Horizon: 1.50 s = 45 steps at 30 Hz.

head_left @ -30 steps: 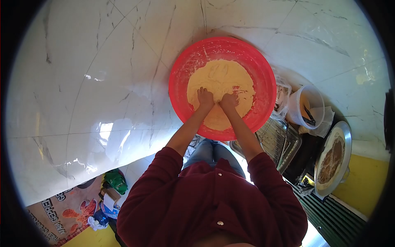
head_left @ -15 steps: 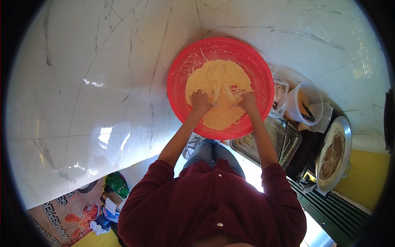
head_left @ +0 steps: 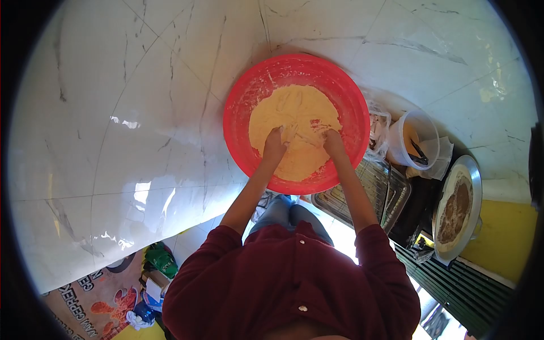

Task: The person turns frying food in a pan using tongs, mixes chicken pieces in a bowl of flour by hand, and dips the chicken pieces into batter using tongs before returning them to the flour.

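Note:
A wide red basin [head_left: 238,119] holds a bed of pale yellow flour-like powder [head_left: 303,164], with several powder-dusted strips [head_left: 290,101] lying on it. My left hand [head_left: 275,146] is in the left middle of the powder, its fingers curled down and closed into it. Across from it my right hand [head_left: 334,144] dips into the right side, fingers bent inward and partly hidden by powder. Between the two hands the powder is ridged and disturbed. Red basin floor shows through a bare patch just above my right hand.
Right of the basin stand a metal wire-rack tray [head_left: 362,190], a clear plastic tub [head_left: 428,127] with a black-handled utensil, and a plastic bag [head_left: 378,127]. Farther right is a round metal pan [head_left: 475,187] with brown and white contents. Marbled tile walls [head_left: 153,102] rise behind.
My left hand's spread fingers have drawn together and sunk into the powder. My right hand has curled inward too. The whole view has shifted slightly, with the basin now farther left.

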Available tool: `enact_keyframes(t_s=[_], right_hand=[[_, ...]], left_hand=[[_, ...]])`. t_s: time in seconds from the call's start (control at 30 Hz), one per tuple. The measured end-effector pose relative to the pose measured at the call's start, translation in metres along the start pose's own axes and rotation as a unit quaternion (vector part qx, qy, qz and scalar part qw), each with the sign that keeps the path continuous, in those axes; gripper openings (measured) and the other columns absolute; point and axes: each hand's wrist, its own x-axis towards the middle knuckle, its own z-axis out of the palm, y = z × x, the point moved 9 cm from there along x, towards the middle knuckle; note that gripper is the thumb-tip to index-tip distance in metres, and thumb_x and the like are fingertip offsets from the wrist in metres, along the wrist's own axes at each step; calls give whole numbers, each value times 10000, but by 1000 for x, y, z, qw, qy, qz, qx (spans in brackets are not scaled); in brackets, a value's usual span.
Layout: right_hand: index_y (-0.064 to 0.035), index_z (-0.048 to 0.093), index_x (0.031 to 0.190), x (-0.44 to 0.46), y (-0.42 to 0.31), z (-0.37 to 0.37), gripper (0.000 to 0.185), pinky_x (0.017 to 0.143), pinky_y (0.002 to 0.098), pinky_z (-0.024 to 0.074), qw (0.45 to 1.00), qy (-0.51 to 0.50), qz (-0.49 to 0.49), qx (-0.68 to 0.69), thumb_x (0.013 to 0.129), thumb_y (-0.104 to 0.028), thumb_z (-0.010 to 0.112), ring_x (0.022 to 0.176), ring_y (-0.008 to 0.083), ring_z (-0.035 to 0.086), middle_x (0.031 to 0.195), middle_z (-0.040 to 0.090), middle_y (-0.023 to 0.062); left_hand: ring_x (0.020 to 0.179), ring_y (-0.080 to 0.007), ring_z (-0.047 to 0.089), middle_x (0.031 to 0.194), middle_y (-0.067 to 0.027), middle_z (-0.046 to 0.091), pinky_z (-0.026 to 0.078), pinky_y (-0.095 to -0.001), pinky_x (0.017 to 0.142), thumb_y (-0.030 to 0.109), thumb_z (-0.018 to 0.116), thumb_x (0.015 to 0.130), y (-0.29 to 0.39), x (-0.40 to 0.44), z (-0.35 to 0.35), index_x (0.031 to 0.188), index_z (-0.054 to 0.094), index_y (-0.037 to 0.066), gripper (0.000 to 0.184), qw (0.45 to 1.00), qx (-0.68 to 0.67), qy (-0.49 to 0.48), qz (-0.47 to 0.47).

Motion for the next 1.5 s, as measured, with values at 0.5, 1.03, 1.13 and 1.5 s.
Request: enact_keyframes(t_s=[0.5,1.03,1.13,1.5], right_hand=[[-29,620,791,-23,-58,-62,197,760,386,430,990,121,-39,-54,647,-150,678,929,296,494,950,487,125],[-17,577,908,-129,33,-268,225,828,410,401,946,313,-36,76,688,-63,576,935,326,496,986,517,152],[-50,587,907,-124,101,-299,222,810,405,411,947,322,6,2,691,-98,600,913,306,503,967,528,129],[-128,624,1001,-71,227,-262,258,946,404,295,923,6,298,-241,756,-178,563,1167,237,362,1225,451,72]], left_hand=[[1075,-266,470,1069,-112,562,294,-477,939,304,658,722,64,-21,-18,900,640,56,306,942,264,78,190],[1036,-327,476,1098,-193,500,373,-375,894,162,592,763,215,-85,121,1107,479,-32,412,916,82,1,394],[1059,-331,460,1150,-195,474,361,-377,909,146,577,770,269,-75,161,1124,469,-30,410,887,91,-40,451],[1232,-336,293,1273,-201,382,201,-466,1009,325,527,815,302,-36,255,1185,432,-25,518,780,247,-105,566]])
